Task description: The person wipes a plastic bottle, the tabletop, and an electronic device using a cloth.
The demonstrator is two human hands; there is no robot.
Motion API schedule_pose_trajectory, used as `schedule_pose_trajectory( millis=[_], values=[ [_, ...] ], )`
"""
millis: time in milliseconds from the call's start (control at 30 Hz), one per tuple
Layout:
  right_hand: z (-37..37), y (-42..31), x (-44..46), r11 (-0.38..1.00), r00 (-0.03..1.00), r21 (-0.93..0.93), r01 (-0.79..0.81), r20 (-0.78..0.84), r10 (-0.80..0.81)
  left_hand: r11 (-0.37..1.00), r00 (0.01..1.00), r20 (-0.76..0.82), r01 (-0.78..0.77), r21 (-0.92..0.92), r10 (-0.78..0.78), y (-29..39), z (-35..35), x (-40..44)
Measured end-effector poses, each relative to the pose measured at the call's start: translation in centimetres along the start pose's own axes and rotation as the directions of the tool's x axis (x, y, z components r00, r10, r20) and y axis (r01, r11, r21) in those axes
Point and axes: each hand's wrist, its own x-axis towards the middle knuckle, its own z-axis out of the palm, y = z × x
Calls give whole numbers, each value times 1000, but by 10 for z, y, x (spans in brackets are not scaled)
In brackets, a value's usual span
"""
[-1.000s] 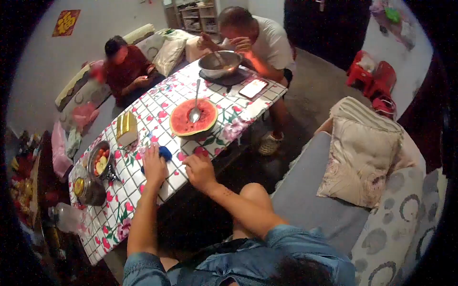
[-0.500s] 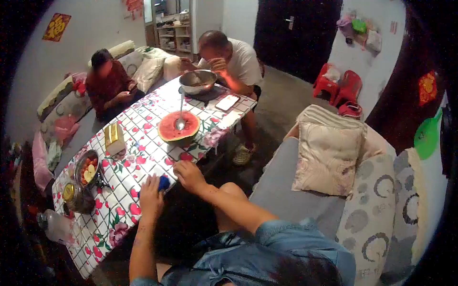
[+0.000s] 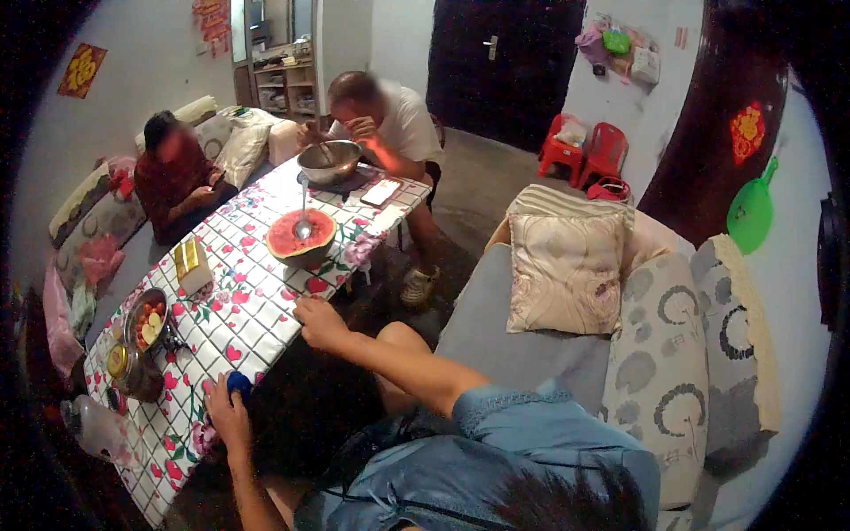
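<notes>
My left hand (image 3: 228,416) lies low over the near edge of the table, its thumb and fingers closed round a small dark blue bundle (image 3: 239,383). What the bundle is I cannot make out. At the same edge, farther up, my right hand (image 3: 322,326) has its fingers bent against the edge of the patterned tablecloth (image 3: 239,343). A halved watermelon (image 3: 285,237) with a spoon (image 3: 304,226) standing in its red flesh sits beyond my right hand. Left of my left hand are a lidded jar (image 3: 137,373) and a metal bowl of fruit (image 3: 149,320).
A yellow-and-white box (image 3: 191,265), a large steel bowl (image 3: 329,163) and a phone (image 3: 382,192) are on the table. One person (image 3: 181,181) sits on the far sofa; another (image 3: 403,124) leans at the table's end. A cushioned grey sofa (image 3: 478,327) stands on my right.
My left hand has slid along the near edge toward me, with the blue bundle. My right hand stays at about the same spot on the edge. The view has turned slightly right.
</notes>
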Motion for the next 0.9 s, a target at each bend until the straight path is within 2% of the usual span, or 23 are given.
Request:
schedule_pose_trajectory(
  millis=[33,100,133,167,200,233,267,333,400,433,467,533,600,667,733,767,800,833,867,900],
  values=[
    [3,-7,1,1000,1000,-4,-4,-6,4,995,999,-48,-18,-94,14,2,5,3],
    [13,-28,-2,962,995,257,-90,55,79,969,982,-182,-97,-229,55,23,1,6],
    [16,-41,-3,868,990,491,-78,143,8,968,982,-179,-101,-231,60,42,-12,7],
    [-10,-70,-9,656,935,692,-299,349,58,960,998,-53,-48,-277,35,60,-29,9],
    [-7,-79,-13,619,965,771,-151,251,-78,949,997,72,10,-314,13,68,-37,10],
    [-26,-94,-14,653,949,738,-172,303,-92,897,998,39,-31,-441,54,67,-32,11],
    [-44,-107,-14,685,929,703,-190,354,-105,897,998,40,-33,-440,56,68,-33,10],
    [-40,-106,-16,675,936,711,-197,342,-87,834,997,-39,-78,-547,67,72,-34,9],
    [-34,-102,-15,665,940,718,-205,334,-71,788,999,-35,-49,-614,35,59,-26,8],
    [-31,-97,-13,726,938,658,-200,343,-52,735,999,-32,-23,-678,1,54,-24,7],
    [-27,-94,-11,782,936,592,-194,351,-34,735,1000,-31,-19,-678,-2,48,-23,3],
    [-29,-99,-10,769,933,600,-220,359,-13,789,993,9,97,-607,-115,57,-46,-3],
    [-29,-104,-5,723,938,646,-244,346,7,826,993,-21,83,-557,-115,41,-47,4],
    [-26,-114,8,715,948,658,-236,317,22,856,987,-4,138,-498,-161,22,-48,19],
    [-17,-124,31,689,968,689,-225,238,78,869,969,-204,22,-494,-141,17,-54,42],
    [-13,-127,45,705,976,677,-212,190,112,919,966,-238,-3,-395,-99,15,-63,57],
    [-13,-132,58,720,980,664,-201,139,145,892,975,-167,55,-449,-144,0,-63,76],
    [-7,-135,66,717,980,667,-201,142,142,935,938,-275,111,-337,-210,-6,-56,90],
    [0,-136,73,780,985,613,-126,-19,174,958,886,-388,177,-226,-255,-8,-46,100],
    [4,-133,79,838,965,542,-60,-184,188,991,867,-480,118,-68,-137,-8,-37,103]
  ],
)
